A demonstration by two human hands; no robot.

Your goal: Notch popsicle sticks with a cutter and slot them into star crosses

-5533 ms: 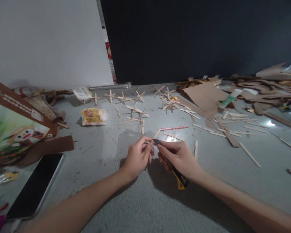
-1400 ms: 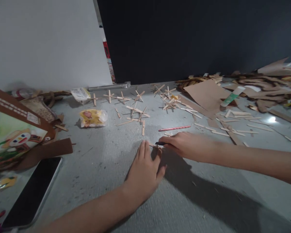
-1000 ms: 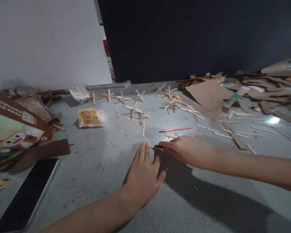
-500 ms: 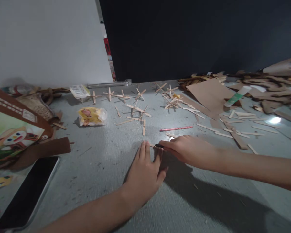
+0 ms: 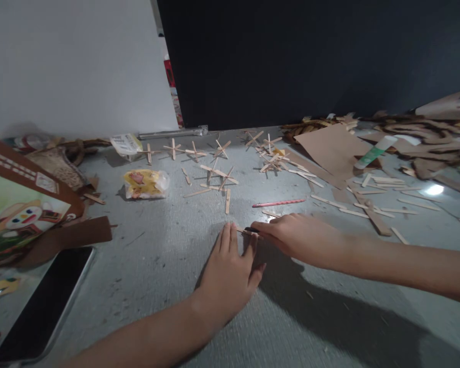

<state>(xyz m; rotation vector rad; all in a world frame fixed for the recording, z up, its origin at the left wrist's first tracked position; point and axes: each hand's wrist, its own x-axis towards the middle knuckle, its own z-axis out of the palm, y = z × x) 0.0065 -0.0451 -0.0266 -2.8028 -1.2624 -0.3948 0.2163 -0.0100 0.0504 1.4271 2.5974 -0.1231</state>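
- Flattened since earlier, my left hand (image 5: 228, 273) pins a craft stick (image 5: 240, 231), nearer me than the red pencil (image 5: 278, 203).
- My right hand (image 5: 293, 235) grips the utility knife (image 5: 249, 229), hiding most of it.
- Stick crosses (image 5: 219, 174): left, beyond the pencil.

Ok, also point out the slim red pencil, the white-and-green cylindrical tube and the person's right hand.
Slim red pencil (image 5: 278, 203), head view: middle of its shaft.
White-and-green cylindrical tube (image 5: 375, 153), head view: its green part.
Right hand (image 5: 294, 232), head view: back of the hand.
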